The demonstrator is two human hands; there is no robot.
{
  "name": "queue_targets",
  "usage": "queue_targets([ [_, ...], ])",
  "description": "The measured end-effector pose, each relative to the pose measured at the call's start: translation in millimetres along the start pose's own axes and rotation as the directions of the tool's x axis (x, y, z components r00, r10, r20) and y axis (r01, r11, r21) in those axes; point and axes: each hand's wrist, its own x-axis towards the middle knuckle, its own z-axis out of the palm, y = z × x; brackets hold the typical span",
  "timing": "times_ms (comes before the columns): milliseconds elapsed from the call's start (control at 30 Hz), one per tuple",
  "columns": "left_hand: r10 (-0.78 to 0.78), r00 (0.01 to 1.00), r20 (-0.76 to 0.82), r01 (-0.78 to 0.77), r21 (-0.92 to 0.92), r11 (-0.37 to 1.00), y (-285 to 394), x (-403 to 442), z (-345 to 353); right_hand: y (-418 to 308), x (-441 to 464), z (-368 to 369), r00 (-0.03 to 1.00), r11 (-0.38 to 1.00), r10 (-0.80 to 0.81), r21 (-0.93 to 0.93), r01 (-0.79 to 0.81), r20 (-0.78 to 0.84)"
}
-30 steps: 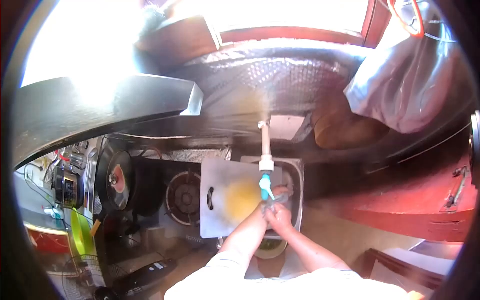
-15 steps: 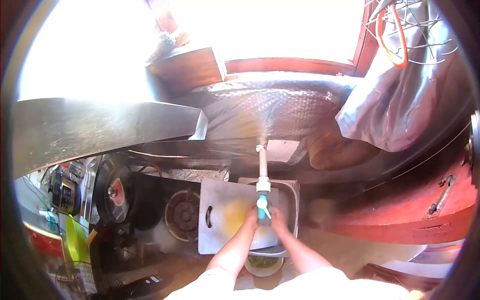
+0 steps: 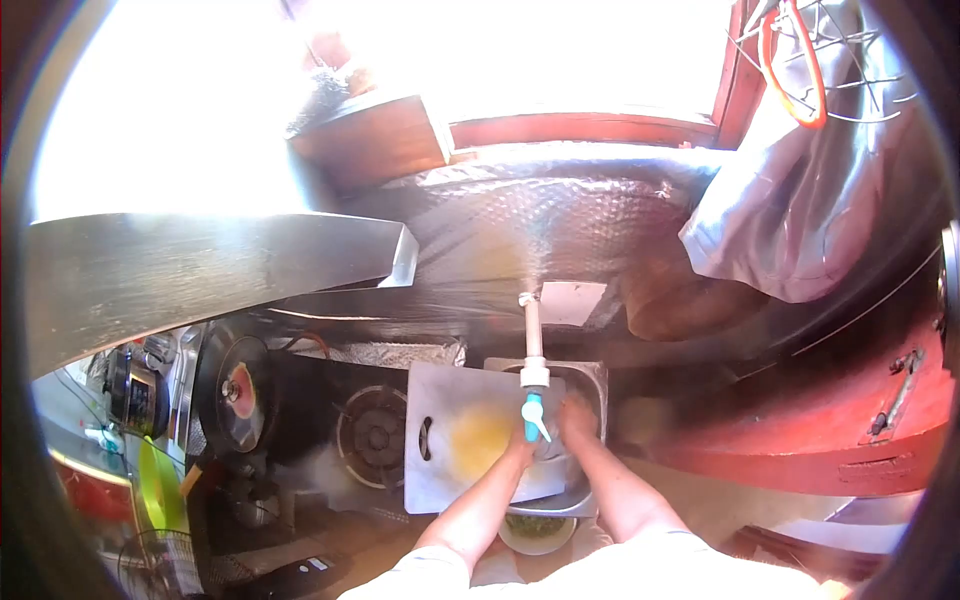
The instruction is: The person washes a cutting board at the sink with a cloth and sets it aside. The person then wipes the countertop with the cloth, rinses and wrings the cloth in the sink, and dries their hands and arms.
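My left hand [image 3: 524, 442] is under the turquoise-handled tap [image 3: 534, 413], its fingers mostly behind the tap. Just right of the tap, over the sink basin [image 3: 597, 385], is my right hand [image 3: 574, 416]; its fingers are blurred and I cannot make out anything in them. A pale cutting board [image 3: 432, 390] with a yellow stain and a handle slot lies across the left part of the sink, close to my left hand. Below the sink's front edge, between my forearms, a bowl [image 3: 538, 540] shows green contents.
Left of the board is a gas burner [image 3: 374, 435], with a round dark pan or lid [image 3: 240, 392] farther left. A metal hood [image 3: 220, 250] juts in at upper left. A red surface [image 3: 830, 430] stands at right, and a silvery cover [image 3: 770, 230] hangs at upper right.
My right hand has moved away from the tap, up and to the right over the basin. My left hand has shifted slightly right, further under the tap. The view has shifted a little.
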Motion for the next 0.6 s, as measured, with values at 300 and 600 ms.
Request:
queue_targets([
  [300, -0.227, 0.94, 0.254, 0.236, -0.002, 0.972, 47.5, -17.8, -23.8, 3.0, -26.9, -5.5, 0.746, 0.701, -0.652, 0.482, 0.525, 0.136],
  [600, -0.483, 0.779, 0.399, 0.615, -0.339, 0.712, 73.9, -29.3, -33.5, -2.0, -20.0, 0.4, 0.726, 0.717, -0.655, 0.473, 0.512, 0.208],
])
